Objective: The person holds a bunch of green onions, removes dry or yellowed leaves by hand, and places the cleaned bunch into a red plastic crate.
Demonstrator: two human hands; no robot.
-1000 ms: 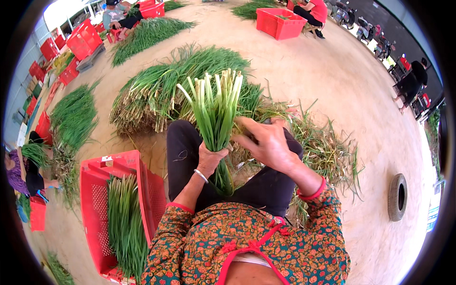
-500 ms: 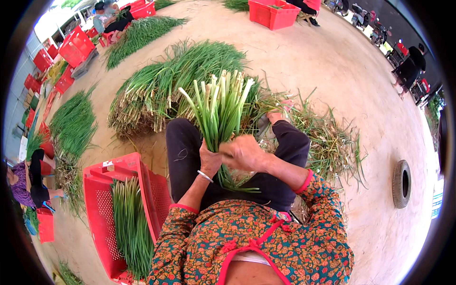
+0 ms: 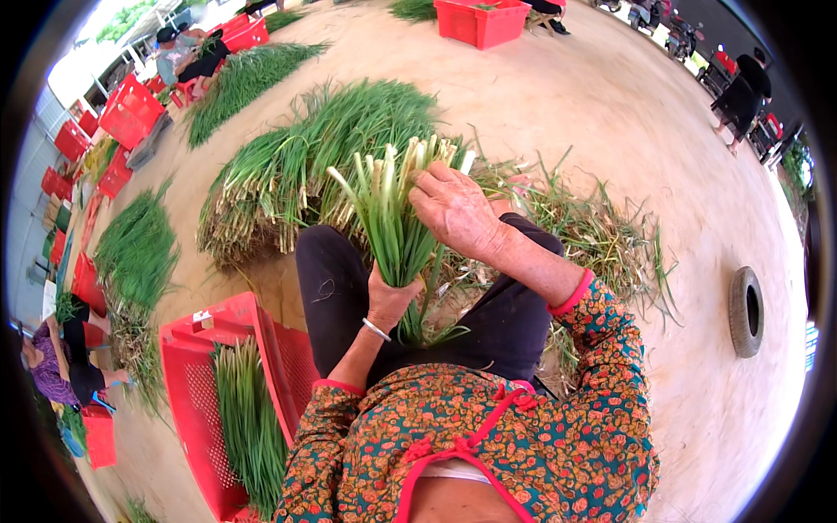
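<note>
A bunch of green onions (image 3: pixel 392 231) stands upright over my lap, pale cut-looking ends up and green leaves hanging down. My left hand (image 3: pixel 389 299) is wrapped round the middle of the bunch. Up at the pale ends, on the bunch's right side, my right hand (image 3: pixel 458 207) has its fingers closed on stalks; the fingertips are partly hidden. To my left stands a red plastic crate (image 3: pixel 186 379) with more green onions (image 3: pixel 248 418) lying lengthwise inside. A big heap of untrimmed green onions (image 3: pixel 349 131), roots showing, lies just beyond my knees.
Loose peelings and dry leaves (image 3: pixel 610 253) litter the floor to my right. Farther right is a black tire (image 3: pixel 746 312). Another onion heap (image 3: pixel 135 248) lies at left, near a seated person in purple (image 3: pixel 51 357). Red crates (image 3: pixel 131 112) and other people are farther off.
My right hand has moved up from beside my left hand to the pale ends of the stalks. My left hand keeps its grip on the bunch.
</note>
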